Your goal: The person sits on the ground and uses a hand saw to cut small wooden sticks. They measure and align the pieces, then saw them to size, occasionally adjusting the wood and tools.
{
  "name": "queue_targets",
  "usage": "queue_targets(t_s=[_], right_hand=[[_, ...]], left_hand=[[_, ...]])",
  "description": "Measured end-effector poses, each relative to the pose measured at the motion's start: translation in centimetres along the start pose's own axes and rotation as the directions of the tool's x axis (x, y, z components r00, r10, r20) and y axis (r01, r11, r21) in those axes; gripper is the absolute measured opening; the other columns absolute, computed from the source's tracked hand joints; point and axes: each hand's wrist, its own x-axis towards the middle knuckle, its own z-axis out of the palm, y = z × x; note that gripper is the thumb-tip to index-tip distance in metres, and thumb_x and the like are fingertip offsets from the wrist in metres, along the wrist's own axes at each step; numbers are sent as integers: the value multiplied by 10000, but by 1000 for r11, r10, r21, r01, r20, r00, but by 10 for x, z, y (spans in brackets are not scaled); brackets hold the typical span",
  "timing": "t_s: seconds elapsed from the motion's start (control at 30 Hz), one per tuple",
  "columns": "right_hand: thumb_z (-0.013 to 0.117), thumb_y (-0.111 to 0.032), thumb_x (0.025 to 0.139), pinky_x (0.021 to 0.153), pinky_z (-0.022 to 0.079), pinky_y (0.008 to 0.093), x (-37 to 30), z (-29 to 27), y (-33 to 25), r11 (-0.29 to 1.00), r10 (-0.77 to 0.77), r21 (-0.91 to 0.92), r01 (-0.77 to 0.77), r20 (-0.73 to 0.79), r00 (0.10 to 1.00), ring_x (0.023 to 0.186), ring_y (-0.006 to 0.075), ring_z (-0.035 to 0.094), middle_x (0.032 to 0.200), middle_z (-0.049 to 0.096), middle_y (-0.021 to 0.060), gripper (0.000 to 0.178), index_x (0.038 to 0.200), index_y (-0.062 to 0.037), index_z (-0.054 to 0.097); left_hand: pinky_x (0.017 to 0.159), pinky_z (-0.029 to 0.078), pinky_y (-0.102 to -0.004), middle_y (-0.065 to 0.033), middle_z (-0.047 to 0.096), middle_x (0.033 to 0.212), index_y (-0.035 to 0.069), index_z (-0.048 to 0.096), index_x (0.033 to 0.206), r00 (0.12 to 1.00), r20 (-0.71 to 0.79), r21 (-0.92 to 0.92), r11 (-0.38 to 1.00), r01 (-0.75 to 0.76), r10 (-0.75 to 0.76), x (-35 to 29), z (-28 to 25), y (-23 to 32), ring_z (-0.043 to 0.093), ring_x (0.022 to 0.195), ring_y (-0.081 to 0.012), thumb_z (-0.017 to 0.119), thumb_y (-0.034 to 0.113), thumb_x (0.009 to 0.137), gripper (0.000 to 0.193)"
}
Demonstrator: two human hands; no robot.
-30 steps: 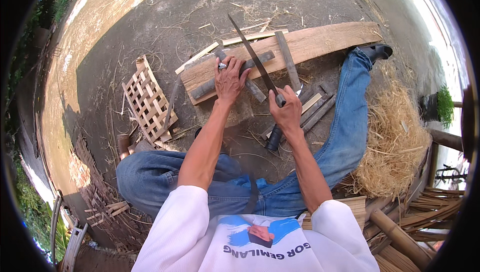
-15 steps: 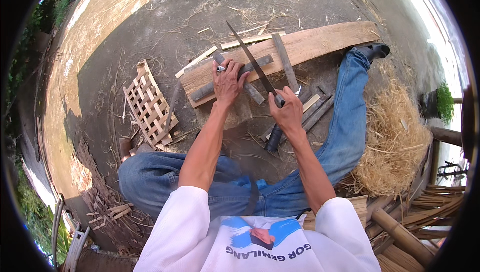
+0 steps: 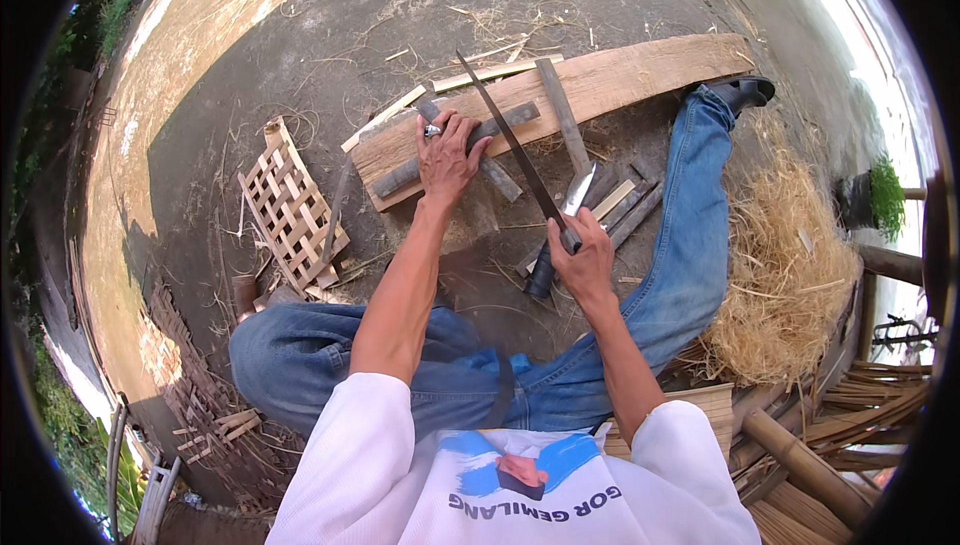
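My right hand (image 3: 583,257) is closed round the dark handle of a saw, whose long tapering blade (image 3: 518,155) points away and to the left. Under the blade lies a grey wooden strip (image 3: 400,178) on a thick brown plank (image 3: 640,75). My left hand (image 3: 447,155) grips this strip left of the blade, fingers curled over it. A second grey strip (image 3: 503,183) crosses beneath the first. Beside my right hand lies a knife (image 3: 578,190) with a bright blade and dark handle, partly hidden by my hand and the saw.
A third grey strip (image 3: 563,110) lies across the plank. More strips (image 3: 630,215) rest near my right leg. At left is a woven slat panel (image 3: 290,205). Straw-like shavings (image 3: 785,265) are heaped at right, and a foot (image 3: 742,93) presses by the plank's far end.
My right hand has drawn the saw back toward my body, baring more of its blade and of the knife. My left hand keeps its hold on the strip.
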Motion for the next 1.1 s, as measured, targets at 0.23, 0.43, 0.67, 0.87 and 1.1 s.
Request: queue_targets(t_s=[0.23, 0.43, 0.67, 0.87, 1.1], right_hand=[[723, -195, 905, 620, 478, 402, 10, 7, -3, 999, -1, 32, 2, -34, 999, 682, 301, 608, 790, 546, 119, 239, 1113, -90, 775], [721, -208, 907, 614, 471, 410, 5, 1, -1, 1000, -7, 25, 8, -13, 1000, 662, 298, 599, 795, 546, 108, 238, 1114, -106, 780], [723, -216, 911, 611, 476, 405, 18, 4, 1, 998, -66, 10, 67, -50, 997, 663, 296, 609, 787, 552, 95, 237, 1115, -112, 783], [722, -213, 913, 613, 476, 413, 13, -6, 1, 1000, -1, -6, 1, 12, 1000, 661, 303, 600, 783, 530, 104, 232, 1109, -106, 782], [729, -206, 904, 624, 483, 408, 5, -9, -5, 1000, -12, -10, 12, 8, 1000, 685, 296, 625, 795, 543, 100, 224, 1095, -102, 785]], left_hand=[[1226, 208, -538, -22, 668, 1211, 155, 674, 1189, 998, -55, -10, 1000, -7, 6, 3, 1, 0, 569, 1263, -246, 656, 410, 963, 341], [1230, 174, -574, -11, 669, 1197, 154, 676, 1181, 999, -30, 16, 999, -32, 33, 1, 1, -6, 534, 1324, -234, 664, 397, 959, 329], [1235, 184, -546, -20, 664, 1236, 157, 674, 1195, 1000, -3, -23, 1000, -11, 11, -3, 3, -3, 523, 1338, -234, 662, 404, 958, 342], [1213, 238, -549, -34, 651, 1261, 142, 669, 1215, 1000, 17, 9, 1000, 8, -8, 2, -2, -1, 503, 1356, -256, 640, 396, 984, 345], [1221, 234, -526, -37, 653, 1256, 141, 670, 1212, 999, -34, 12, 1000, 3, -3, 2, -5, -6, 500, 1355, -244, 636, 385, 986, 334]])
